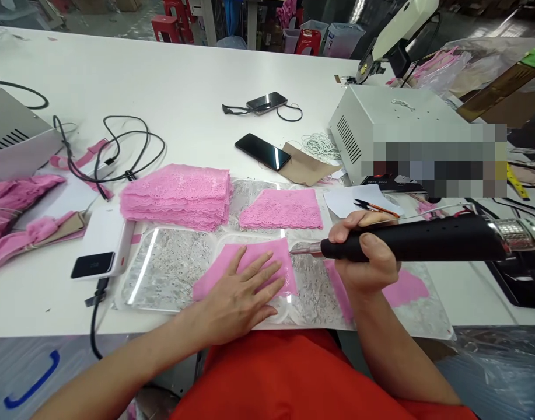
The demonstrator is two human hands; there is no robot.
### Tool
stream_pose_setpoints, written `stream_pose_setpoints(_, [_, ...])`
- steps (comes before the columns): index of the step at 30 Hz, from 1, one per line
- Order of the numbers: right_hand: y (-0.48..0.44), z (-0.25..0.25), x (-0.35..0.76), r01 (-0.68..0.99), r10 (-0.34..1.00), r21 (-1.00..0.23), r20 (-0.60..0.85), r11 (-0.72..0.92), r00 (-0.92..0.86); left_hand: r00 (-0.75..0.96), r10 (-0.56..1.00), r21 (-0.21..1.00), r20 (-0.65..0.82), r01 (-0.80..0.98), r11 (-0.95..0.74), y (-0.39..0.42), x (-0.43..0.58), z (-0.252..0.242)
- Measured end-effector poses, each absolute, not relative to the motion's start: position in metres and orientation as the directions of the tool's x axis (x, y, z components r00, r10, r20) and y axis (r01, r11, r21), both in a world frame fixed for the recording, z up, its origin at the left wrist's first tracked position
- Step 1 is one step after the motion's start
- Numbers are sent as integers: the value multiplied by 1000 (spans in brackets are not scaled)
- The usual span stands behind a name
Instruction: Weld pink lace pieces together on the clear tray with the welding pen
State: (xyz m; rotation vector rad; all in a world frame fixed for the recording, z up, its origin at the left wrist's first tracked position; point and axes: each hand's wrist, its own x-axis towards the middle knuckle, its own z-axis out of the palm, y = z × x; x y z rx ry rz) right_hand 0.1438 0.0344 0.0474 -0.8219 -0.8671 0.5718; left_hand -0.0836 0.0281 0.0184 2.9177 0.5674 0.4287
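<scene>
My left hand (245, 297) lies flat with spread fingers on a pink fabric piece (223, 268), on a clear marbled mat (162, 274). In my right hand (370, 256) is a black-handled tool (433, 239) with a thin metal tip, which is at the right edge of that piece. Behind them on the mat lie a stack of pink lace pieces (175, 195) and a single lace piece (285, 209). Another pink piece (405, 289) is partly hidden under my right hand and forearm.
A grey box (355, 128) stands at the back right, near two phones (262, 151) and brown paper (308, 166). A white device (105, 245), black cables (136, 134) and pink fabric (22, 198) are on the left. Pens (374, 208) lie on white paper.
</scene>
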Motion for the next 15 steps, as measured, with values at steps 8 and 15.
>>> stream_pose_setpoints(8, [35, 45, 142, -92, 741, -831, 433, 549, 513, 868, 434, 279, 241, 366, -888, 23, -86, 11])
stream_pose_setpoints(15, [34, 46, 142, -65, 741, -845, 426, 531, 519, 871, 437, 308, 223, 362, -880, 23, -87, 6])
